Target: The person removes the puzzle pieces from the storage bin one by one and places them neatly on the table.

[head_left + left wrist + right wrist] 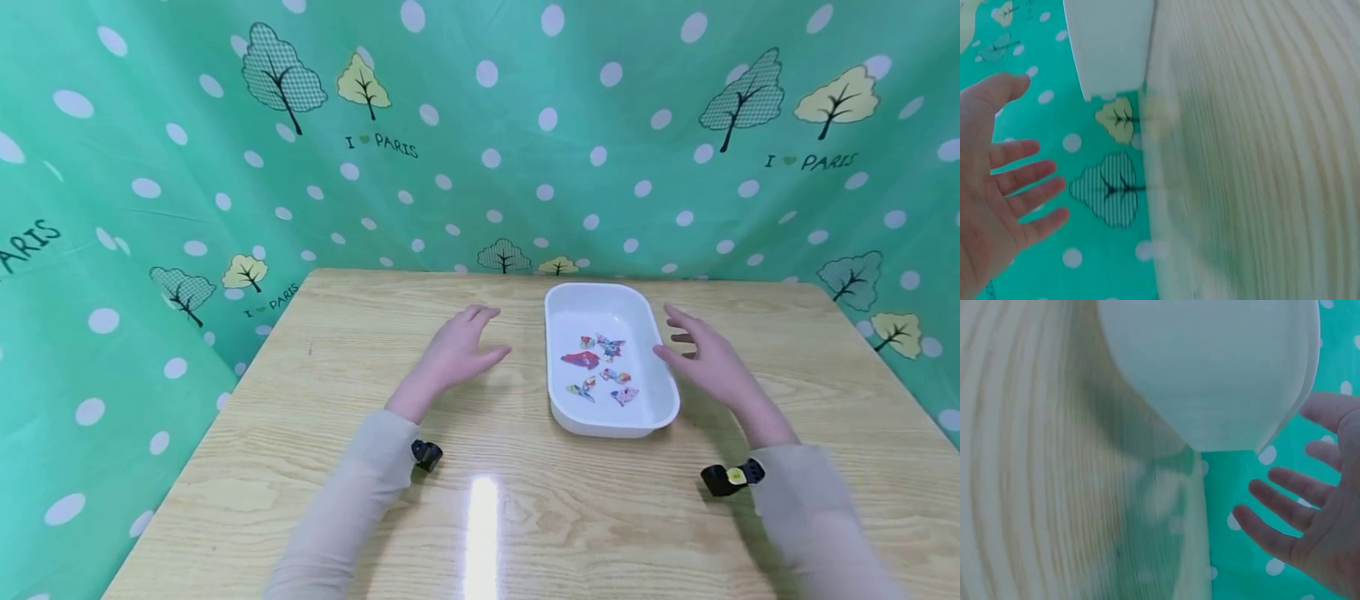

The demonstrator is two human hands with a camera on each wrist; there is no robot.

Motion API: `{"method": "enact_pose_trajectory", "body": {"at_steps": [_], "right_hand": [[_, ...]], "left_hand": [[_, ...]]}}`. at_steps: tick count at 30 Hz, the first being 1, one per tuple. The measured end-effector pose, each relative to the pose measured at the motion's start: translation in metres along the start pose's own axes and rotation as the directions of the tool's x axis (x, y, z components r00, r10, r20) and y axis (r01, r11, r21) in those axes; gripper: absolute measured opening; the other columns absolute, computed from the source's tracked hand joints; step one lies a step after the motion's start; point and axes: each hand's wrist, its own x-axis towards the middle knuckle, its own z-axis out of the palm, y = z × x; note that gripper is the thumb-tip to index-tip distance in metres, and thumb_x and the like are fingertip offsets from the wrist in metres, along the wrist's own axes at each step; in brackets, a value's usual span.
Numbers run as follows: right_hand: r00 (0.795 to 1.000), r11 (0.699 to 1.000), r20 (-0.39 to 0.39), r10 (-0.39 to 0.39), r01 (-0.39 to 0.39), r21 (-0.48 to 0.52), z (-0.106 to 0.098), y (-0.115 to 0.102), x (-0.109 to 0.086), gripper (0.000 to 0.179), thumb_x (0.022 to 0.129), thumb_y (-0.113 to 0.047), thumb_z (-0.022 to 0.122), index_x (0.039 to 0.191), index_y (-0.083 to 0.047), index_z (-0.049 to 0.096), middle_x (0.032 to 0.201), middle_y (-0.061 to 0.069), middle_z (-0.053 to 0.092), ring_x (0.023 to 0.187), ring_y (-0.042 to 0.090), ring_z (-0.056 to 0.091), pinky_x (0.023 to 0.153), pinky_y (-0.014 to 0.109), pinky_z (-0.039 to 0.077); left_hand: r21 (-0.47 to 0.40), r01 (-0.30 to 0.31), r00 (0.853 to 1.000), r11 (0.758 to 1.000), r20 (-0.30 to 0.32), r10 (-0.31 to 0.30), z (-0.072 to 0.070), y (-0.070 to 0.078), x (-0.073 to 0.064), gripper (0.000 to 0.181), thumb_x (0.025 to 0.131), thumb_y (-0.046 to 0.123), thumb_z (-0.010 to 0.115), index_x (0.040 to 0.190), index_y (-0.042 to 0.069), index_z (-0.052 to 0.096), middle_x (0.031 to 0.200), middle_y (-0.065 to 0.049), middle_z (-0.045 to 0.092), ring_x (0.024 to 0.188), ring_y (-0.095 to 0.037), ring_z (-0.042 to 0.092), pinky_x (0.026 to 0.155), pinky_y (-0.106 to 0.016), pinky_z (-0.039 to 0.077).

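Observation:
A white rectangular tub (566, 417) stands on the wooden table, right of the middle in the head view. On its floor lie several small, brightly patterned pieces, among them a red one (581, 359) and a pinkish-purple one (624, 396); their exact kind is too small to tell. My left hand (459, 350) hovers left of the tub, apart from it, fingers spread and holding nothing. Close by the tub's right rim is my right hand (708, 358), fingers extended, thumb near the rim; contact cannot be told. The right wrist view shows the tub's outer wall (1210, 375) beside the thumb.
The wooden table (300, 375) reaches back to a green polka-dot curtain (450, 108) printed with trees. Each wrist wears a small black camera, such as the left one (427, 455). A bright light reflection lies on the table between the forearms.

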Motion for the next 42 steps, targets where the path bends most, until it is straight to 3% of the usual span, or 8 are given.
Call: {"method": "enact_pose_trajectory", "body": {"at_steps": [7,13,22,30,36,40,42], "right_hand": [[0.995,0.993,0.048,0.083,-0.087,0.086,0.005,-0.001,0.002,0.067,0.091,-0.028,0.053,0.144,-0.005,0.018,0.137,0.028,0.034,0.116,0.047,0.042,0.088,0.053,0.044],[0.990,0.972,0.060,0.125,-0.134,0.194,0.008,0.003,0.004,0.066,0.092,-0.023,0.052,0.144,-0.004,0.016,0.135,0.028,0.037,0.116,0.044,0.045,0.088,0.047,0.046],[0.989,0.930,0.065,0.131,-0.146,0.338,0.009,0.008,0.003,0.066,0.092,-0.018,0.051,0.144,-0.001,0.015,0.136,0.029,0.033,0.118,0.043,0.042,0.076,0.020,0.050],[0.986,0.909,0.077,0.148,-0.166,0.382,0.009,0.007,0.001,0.061,0.092,-0.019,0.051,0.143,-0.002,0.021,0.138,0.027,0.032,0.119,0.040,0.040,0.074,0.017,0.048],[0.987,0.912,0.076,0.141,-0.159,0.378,0.009,0.008,0.000,0.059,0.092,-0.019,0.051,0.142,-0.001,0.025,0.136,0.026,0.035,0.111,0.027,0.047,0.074,0.018,0.049],[0.988,0.910,0.090,0.123,-0.149,0.387,0.011,0.008,-0.001,0.060,0.091,-0.019,0.052,0.142,-0.001,0.024,0.134,0.027,0.037,0.105,0.019,0.049,0.075,0.019,0.049],[0.988,0.910,0.095,0.121,-0.148,0.388,0.012,0.008,-0.002,0.061,0.091,-0.019,0.052,0.142,-0.001,0.024,0.134,0.027,0.036,0.106,0.021,0.049,0.075,0.019,0.049]], "left_hand": [[-0.081,-0.042,0.999,0.996,0.021,0.044,0.009,0.027,0.015,0.052,0.084,0.038,0.060,0.126,0.010,0.050,0.124,-0.006,0.052,0.113,-0.021,0.051,0.097,-0.037,0.041],[-0.081,-0.100,0.992,0.992,0.067,0.105,0.017,0.049,0.029,0.045,0.084,0.034,0.062,0.121,0.010,0.054,0.119,-0.004,0.055,0.110,-0.019,0.052,0.096,-0.033,0.042],[-0.017,-0.227,0.960,0.974,0.164,0.227,0.031,0.078,0.055,0.037,0.085,0.035,0.060,0.116,0.015,0.058,0.116,-0.001,0.058,0.106,-0.016,0.053,0.093,-0.030,0.042],[-0.044,-0.190,0.925,0.981,0.328,0.194,0.047,0.089,0.075,0.042,0.086,0.032,0.061,0.123,0.015,0.054,0.119,0.000,0.056,0.107,-0.013,0.053,0.092,-0.027,0.043],[0.026,-0.149,0.889,0.988,0.442,0.123,0.058,0.096,0.083,0.046,0.085,0.025,0.062,0.129,0.018,0.050,0.120,0.001,0.054,0.104,-0.011,0.053,0.092,-0.026,0.042],[0.088,-0.129,0.865,0.988,0.497,0.069,0.065,0.100,0.085,0.042,0.084,0.020,0.063,0.125,0.020,0.054,0.110,0.005,0.055,0.093,-0.009,0.053,0.087,-0.025,0.044],[0.106,-0.129,0.861,0.986,0.504,0.059,0.069,0.102,0.086,0.035,0.085,0.017,0.062,0.120,0.019,0.057,0.103,0.005,0.056,0.087,-0.008,0.052,0.083,-0.024,0.044]]}}
